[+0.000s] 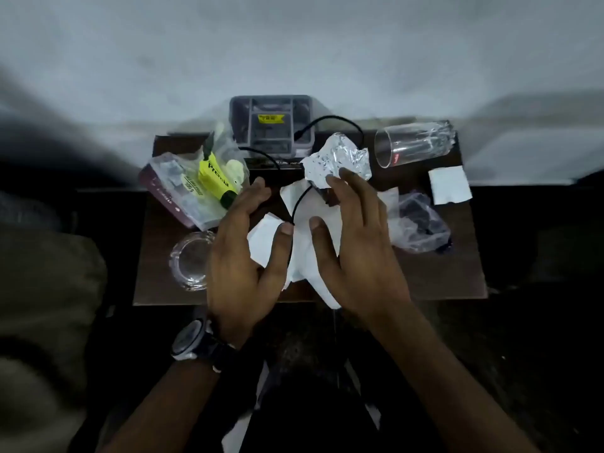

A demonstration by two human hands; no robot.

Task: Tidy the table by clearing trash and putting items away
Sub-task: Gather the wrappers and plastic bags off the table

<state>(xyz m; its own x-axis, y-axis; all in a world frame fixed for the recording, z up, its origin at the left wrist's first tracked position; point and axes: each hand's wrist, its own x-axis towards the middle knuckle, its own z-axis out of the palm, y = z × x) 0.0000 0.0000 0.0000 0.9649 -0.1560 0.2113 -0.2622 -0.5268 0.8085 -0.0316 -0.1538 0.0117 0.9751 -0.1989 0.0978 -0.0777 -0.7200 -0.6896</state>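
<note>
Crumpled white paper [302,253] lies in the middle of the small brown table [434,276]. My left hand [243,256] and my right hand [356,253] hover on either side of it, fingers spread, holding nothing. A black cable [295,207] runs across the paper between my thumbs. Behind my right fingertips sits a crumpled foil sheet [336,158]. A yellow highlighter [215,181] rests on a clear plastic packet [186,191] at the left.
A grey compartment organizer [271,124] stands at the table's far edge. A drinking glass [413,147] lies on its side at the back right, near a white paper scrap [450,184]. A clear plastic bag [420,225] is at the right, a glass ashtray [189,259] front left.
</note>
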